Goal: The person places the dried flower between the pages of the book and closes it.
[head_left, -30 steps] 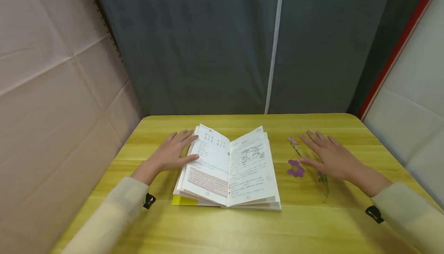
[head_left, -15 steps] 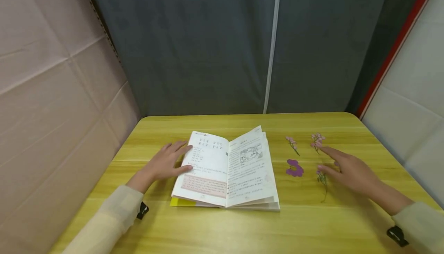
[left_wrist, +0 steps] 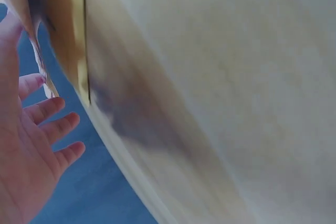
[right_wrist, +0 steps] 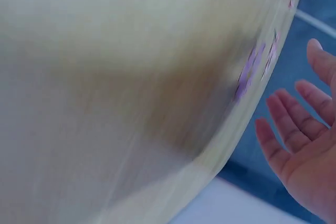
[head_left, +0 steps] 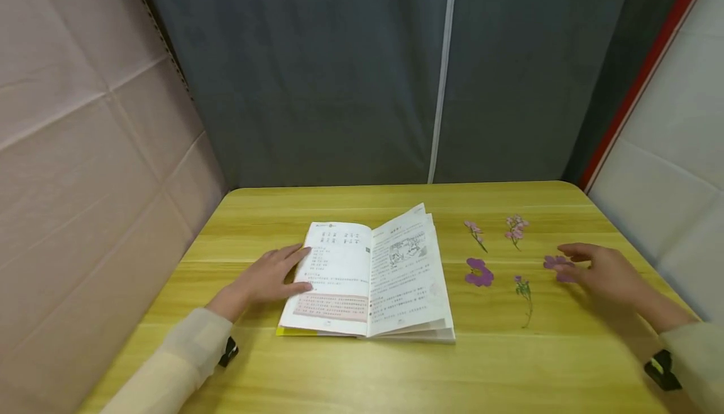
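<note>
An open book [head_left: 339, 269] with printed pages lies on the wooden table. My left hand [head_left: 263, 282] rests at its left page edge, fingers extended and thumb over the page. Over on the right, my right hand [head_left: 616, 279] reaches over a purple flower [head_left: 553, 261], its thumb and forefinger overlapping the bloom from above. Whether they touch it cannot be told. In the right wrist view that hand [right_wrist: 307, 156] has separated, relaxed fingers with nothing between them. The left wrist view shows the left hand's [left_wrist: 31, 145] fingers spread beside the page edge.
Between book and right hand lie another purple flower [head_left: 479, 273], a pink sprig [head_left: 476, 235], a pink flower cluster [head_left: 516, 230] and a green-stemmed sprig [head_left: 526, 301]. A dark curtain [head_left: 328, 87] hangs behind the table [head_left: 362, 376]; pale cloth walls stand at both sides.
My right hand has moved right, from above the sprigs to the far-right purple flower, uncovering the others. My left hand has lowered slightly, and the left page now lies flatter.
</note>
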The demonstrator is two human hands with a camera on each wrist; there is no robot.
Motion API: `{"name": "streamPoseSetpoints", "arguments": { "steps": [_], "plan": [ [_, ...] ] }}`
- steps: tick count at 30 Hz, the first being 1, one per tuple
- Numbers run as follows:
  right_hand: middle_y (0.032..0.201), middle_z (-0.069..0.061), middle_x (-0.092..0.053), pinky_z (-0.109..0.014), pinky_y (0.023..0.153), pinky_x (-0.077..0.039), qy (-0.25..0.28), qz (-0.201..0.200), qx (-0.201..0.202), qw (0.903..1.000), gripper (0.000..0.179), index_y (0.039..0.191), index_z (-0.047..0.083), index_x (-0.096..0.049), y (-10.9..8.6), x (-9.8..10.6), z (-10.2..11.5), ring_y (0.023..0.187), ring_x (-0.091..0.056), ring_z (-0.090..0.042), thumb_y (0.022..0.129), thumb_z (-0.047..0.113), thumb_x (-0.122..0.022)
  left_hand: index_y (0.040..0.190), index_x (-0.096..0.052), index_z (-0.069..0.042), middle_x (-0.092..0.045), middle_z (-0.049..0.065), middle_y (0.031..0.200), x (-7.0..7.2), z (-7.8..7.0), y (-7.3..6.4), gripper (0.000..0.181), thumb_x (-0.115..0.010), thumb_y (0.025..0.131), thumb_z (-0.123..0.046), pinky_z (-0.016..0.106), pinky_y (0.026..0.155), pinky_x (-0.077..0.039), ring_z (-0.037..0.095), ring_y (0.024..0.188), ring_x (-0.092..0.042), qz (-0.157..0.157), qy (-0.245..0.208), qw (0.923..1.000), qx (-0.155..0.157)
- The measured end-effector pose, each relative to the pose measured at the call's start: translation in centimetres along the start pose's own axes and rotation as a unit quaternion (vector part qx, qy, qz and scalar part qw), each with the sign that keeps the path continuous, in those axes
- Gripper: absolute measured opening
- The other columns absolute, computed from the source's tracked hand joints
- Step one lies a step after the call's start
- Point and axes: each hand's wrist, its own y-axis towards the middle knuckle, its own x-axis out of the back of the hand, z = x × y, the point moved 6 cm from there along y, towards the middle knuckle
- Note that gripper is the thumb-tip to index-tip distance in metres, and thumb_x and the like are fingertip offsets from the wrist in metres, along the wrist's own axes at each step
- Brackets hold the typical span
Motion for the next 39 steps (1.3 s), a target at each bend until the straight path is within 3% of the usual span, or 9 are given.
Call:
{"name": "streamPoseSetpoints", "arguments": {
  "steps": [7, 12, 18, 24, 31, 39],
  "plan": [
    [0.111, -0.032, -0.062, -0.028, 0.069, -0.048, 0.043, 0.031, -0.052, 0.9972, 0.05, 0.123, -0.014, -0.057, 1.1, -0.1, -3.0, 0.098, -0.06, -0.044, 0.096, 0.027, -0.064, 0.153, -0.03, -0.009, -0.032, 0.025, 0.151, -1.1, 0.1, -0.4, 0.088, -0.049, 0.09, -0.068, 0.057, 0.107, -0.029, 0.042, 0.134, -0.035, 0.022, -0.007, 0.9994, 0.024],
    [0.108, -0.03, -0.063, -0.029, 0.067, -0.048, 0.045, 0.034, -0.074, 0.9957, 0.057, 0.122, -0.014, -0.057, 1.7, -0.6, -4.4, 0.093, -0.06, -0.037, 0.094, 0.035, -0.065, 0.154, -0.027, -0.011, -0.029, 0.026, 0.152, -1.7, 0.0, -0.6, 0.088, -0.047, 0.091, -0.068, 0.058, 0.108, -0.026, 0.042, 0.137, -0.032, 0.043, -0.017, 0.9977, 0.05],
    [0.107, -0.03, -0.064, -0.03, 0.069, -0.048, 0.052, 0.034, -0.078, 0.995, 0.052, 0.118, -0.014, -0.06, 2.1, -1.1, -5.3, 0.096, -0.06, -0.042, 0.094, 0.032, -0.065, 0.155, -0.025, -0.013, -0.026, 0.026, 0.153, -2.3, 0.2, -0.8, 0.09, -0.044, 0.09, -0.071, 0.058, 0.107, -0.027, 0.044, 0.136, -0.031, 0.053, -0.023, 0.9961, 0.067],
    [0.105, -0.023, -0.066, -0.019, 0.066, -0.044, 0.074, 0.032, -0.097, 0.992, 0.052, 0.115, -0.012, -0.063, 2.2, -1.5, -5.9, 0.091, -0.059, -0.024, 0.093, 0.035, -0.066, 0.155, -0.025, -0.012, -0.025, 0.027, 0.153, -2.5, 0.3, -0.9, 0.09, -0.046, 0.09, -0.07, 0.058, 0.107, -0.028, 0.044, 0.137, -0.029, 0.046, -0.036, 0.9963, 0.063],
    [0.103, -0.02, -0.067, -0.017, 0.065, -0.044, 0.086, 0.033, -0.104, 0.9904, 0.051, 0.115, -0.012, -0.063, 2.0, -1.7, -6.3, 0.084, -0.055, -0.008, 0.093, 0.034, -0.066, 0.155, -0.025, -0.012, -0.023, 0.027, 0.153, -2.8, 0.2, -0.6, 0.088, -0.046, 0.091, -0.068, 0.056, 0.107, -0.027, 0.042, 0.138, -0.027, 0.043, -0.028, 0.9973, 0.052],
    [0.101, -0.019, -0.068, -0.019, 0.065, -0.043, 0.077, 0.027, -0.099, 0.9917, 0.045, 0.112, -0.009, -0.066, 2.1, -2.0, -6.7, 0.085, -0.057, -0.013, 0.094, 0.032, -0.066, 0.154, -0.026, -0.008, -0.023, 0.025, 0.154, -2.7, -0.3, -0.3, 0.083, -0.047, 0.094, -0.062, 0.058, 0.108, -0.025, 0.045, 0.138, -0.025, 0.039, -0.009, 0.9987, 0.031]
  ]
}}
